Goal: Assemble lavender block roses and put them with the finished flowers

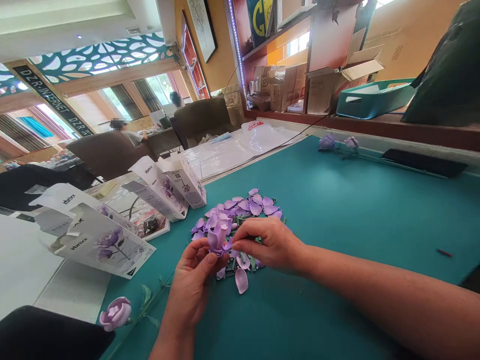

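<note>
Between thumb and fingers, my left hand (198,265) grips the base of a partly built purple toy flower (218,232), held upright with its petals pointing up. My right hand (268,244) is closed in a pinch at the flower's lower right side, on what looks like a small purple petal (228,246). The fingertips cover part of it. Behind and below both hands lies a pile of loose purple petals (257,202) mixed with green pieces. One pale petal (241,281) lies at the pile's near edge on the green mat (318,310).
Opened white flower boxes (108,245) stand at the left. A finished pink-purple rose (115,314) with a green stem lies front left. Two more flowers (327,142) lie far back near a black object (423,162). Two people sit in the background. A small dark stick (444,253) lies at right.
</note>
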Demonstrator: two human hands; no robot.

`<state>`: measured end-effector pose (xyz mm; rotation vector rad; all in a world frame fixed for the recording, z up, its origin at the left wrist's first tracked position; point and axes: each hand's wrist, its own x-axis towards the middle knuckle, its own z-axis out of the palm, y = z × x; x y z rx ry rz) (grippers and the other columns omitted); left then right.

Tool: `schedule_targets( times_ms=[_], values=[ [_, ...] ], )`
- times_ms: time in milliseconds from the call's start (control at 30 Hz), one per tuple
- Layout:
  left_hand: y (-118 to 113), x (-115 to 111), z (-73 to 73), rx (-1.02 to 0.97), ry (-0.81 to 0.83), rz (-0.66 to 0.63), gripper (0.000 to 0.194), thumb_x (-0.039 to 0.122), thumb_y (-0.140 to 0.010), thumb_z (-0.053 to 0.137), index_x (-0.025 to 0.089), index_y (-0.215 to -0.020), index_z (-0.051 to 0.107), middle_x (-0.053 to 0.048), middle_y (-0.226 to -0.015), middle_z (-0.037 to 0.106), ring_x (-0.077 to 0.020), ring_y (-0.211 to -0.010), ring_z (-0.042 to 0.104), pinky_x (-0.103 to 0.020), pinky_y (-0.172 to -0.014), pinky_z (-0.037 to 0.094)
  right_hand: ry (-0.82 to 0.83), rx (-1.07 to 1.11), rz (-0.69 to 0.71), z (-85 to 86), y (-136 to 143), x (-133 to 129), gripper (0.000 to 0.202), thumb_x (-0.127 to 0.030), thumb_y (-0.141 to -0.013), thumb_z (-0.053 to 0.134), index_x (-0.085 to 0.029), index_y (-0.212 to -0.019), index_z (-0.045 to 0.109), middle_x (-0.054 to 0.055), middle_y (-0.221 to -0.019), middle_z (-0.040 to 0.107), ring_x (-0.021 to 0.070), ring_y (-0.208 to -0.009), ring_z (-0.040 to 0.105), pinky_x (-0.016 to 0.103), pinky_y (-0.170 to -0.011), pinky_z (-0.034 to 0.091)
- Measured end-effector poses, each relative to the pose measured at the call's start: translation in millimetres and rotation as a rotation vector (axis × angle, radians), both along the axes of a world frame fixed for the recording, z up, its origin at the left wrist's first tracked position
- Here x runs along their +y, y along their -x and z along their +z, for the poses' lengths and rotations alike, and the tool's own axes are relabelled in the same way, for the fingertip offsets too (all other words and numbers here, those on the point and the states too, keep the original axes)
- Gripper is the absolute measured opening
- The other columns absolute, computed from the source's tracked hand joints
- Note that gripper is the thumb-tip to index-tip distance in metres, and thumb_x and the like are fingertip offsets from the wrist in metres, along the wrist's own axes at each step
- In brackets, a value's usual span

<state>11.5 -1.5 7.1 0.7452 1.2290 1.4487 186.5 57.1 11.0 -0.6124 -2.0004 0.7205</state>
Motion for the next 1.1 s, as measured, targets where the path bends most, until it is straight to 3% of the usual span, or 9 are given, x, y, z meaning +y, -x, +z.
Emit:
schedule_targets(
  times_ms=[433, 567, 633, 700, 833, 967, 1100],
  values=[
    [-2, 0, 0.0, 0.025, -0.009, -0.024, 0.042, 0.029, -0.049, 0.088, 0.021, -0.084, 0.066, 0.002, -0.075, 0.071, -0.0142, -0.067, 0.068, -0.027, -0.071, 0.056, 0.02, -0.009, -0.008, -0.1, 1, 0, 0.008, -0.022, -0.081, 0.062, -0.018, -0.075, 0.066, -0.001, -0.068, 0.065, 0.0091, -0.061, 0.056, 0.019, -0.057, 0.039],
    [-2, -1, -0.8, 0.049, -0.01, -0.049, 0.038, 0.03, -0.051, 0.087, 0.021, -0.082, 0.066, 0.002, -0.077, 0.071, -0.015, -0.069, 0.068, -0.027, -0.072, 0.056, 0.103, 0.009, 0.004, -0.9, 1, 0, 0.005, -0.024, -0.08, 0.065, -0.019, -0.081, 0.065, -0.002, -0.069, 0.063, 0.0092, -0.062, 0.055, 0.02, -0.057, 0.04],
    [-2, -1, -1.0, 0.057, -0.025, -0.053, 0.036, 0.03, -0.053, 0.086, 0.021, -0.081, 0.066, 0.002, -0.075, 0.071, -0.0145, -0.068, 0.068, -0.027, -0.072, 0.055, 0.207, 0.037, 0.025, -1.8, 0, 1, 0.02, -0.028, -0.076, 0.07, -0.02, -0.092, 0.062, -0.003, -0.068, 0.06, 0.0092, -0.06, 0.053, 0.021, -0.055, 0.04],
    [-3, 0, -0.6, 0.071, -0.054, -0.044, 0.035, 0.03, -0.054, 0.085, 0.022, -0.083, 0.066, 0.001, -0.074, 0.071, -0.0135, -0.067, 0.067, -0.025, -0.07, 0.055, 0.324, 0.076, 0.062, -2.9, 0, 3, 0.047, -0.032, -0.068, 0.077, -0.02, -0.107, 0.055, -0.004, -0.071, 0.057, 0.0092, -0.061, 0.052, 0.021, -0.055, 0.041],
    [-7, 0, 0.5, 0.175, -0.098, -0.022, 0.034, 0.03, -0.052, 0.085, 0.021, -0.079, 0.067, 0.001, -0.075, 0.071, -0.0143, -0.071, 0.066, -0.023, -0.068, 0.053, 0.451, 0.064, 0.116, -3.5, -3, 9, 0.091, -0.039, -0.053, 0.085, -0.023, -0.131, 0.04, 0.004, -0.103, 0.054, 0.0068, -0.06, 0.05, 0.022, -0.054, 0.044],
    [-11, -1, -3.0, 0.319, -0.138, 0.002, 0.03, 0.034, -0.057, 0.082, 0.022, -0.08, 0.067, 0.001, -0.073, 0.069, -0.0147, -0.07, 0.064, -0.022, -0.064, 0.052, 0.385, -0.08, 0.109, 1.3, -8, 7, 0.102, -0.043, -0.049, 0.086, -0.025, -0.137, 0.036, 0.009, -0.12, 0.047, 0.014, -0.079, 0.055, 0.027, -0.065, 0.049],
    [-4, -1, -11.5, 0.445, -0.141, -0.062, 0.028, 0.036, -0.062, 0.078, 0.023, -0.084, 0.068, 0.001, -0.078, 0.068, -0.0158, -0.076, 0.065, -0.023, -0.068, 0.053, 0.289, -0.176, 0.085, 7.3, -9, 2, 0.094, -0.041, -0.054, 0.084, -0.026, -0.136, 0.039, 0.008, -0.12, 0.046, 0.0229, -0.105, 0.052, 0.034, -0.083, 0.047]
  ],
)
